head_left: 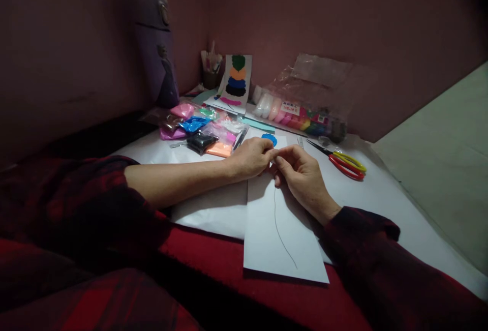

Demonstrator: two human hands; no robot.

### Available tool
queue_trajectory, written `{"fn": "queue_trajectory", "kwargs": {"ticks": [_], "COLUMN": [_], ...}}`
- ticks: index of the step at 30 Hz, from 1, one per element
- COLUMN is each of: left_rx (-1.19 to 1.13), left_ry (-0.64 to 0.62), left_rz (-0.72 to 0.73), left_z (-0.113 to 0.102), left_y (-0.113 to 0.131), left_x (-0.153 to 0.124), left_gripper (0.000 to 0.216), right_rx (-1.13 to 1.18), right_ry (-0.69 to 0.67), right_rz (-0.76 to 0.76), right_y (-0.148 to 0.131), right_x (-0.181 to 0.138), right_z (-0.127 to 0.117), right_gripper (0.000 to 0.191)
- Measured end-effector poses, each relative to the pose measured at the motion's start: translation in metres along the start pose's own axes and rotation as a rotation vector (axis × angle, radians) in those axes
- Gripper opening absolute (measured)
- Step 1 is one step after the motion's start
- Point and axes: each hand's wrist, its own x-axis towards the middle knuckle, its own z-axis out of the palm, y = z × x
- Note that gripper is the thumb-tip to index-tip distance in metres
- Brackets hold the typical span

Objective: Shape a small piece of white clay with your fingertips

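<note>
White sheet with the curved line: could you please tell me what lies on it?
The left hand and right hand rest on its far end, fingertips meeting, beside a blue disc. Whatever they pinch is hidden.

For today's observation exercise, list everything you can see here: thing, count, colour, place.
Sheet: one, white, pencilled curve, under the hands.
Clay disc: one, blue, sheet's far end.
Scissors: one, red and yellow handles, right of hands.
Clay packets: several, mixed, behind left hand.
Clay bag: one, clear, by wall.
Card: one, coloured blobs, leaning on wall.
Flask: one, purple, back left.
Left hand: one, fingertips meeting the right's.
Right hand: one, pinched, over sheet.
</note>
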Motion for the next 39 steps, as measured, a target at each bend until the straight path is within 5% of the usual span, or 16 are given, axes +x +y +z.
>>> {"fn": "queue_trajectory", "kwargs": {"ticks": [25, 39], "left_rx": [-0.356, -0.461], "left_ry": [0.062, 0.079], "left_rz": [-0.111, -0.129], "left_z": [0.0065, 0.0079], "left_y": [-0.0067, -0.0026], "left_x": [-0.0004, -0.0026], "left_gripper": [0.012, 0.009], "right_rx": [0.175, 0.103], "right_ry": [0.123, 0.204], "right_rz": [0.190, 0.137], "right_y": [-0.0092, -0.0038], "right_x": [0.0022, 0.0023], "right_z": [0.0039, 0.0012], "right_gripper": [0.023, 0.015]}}
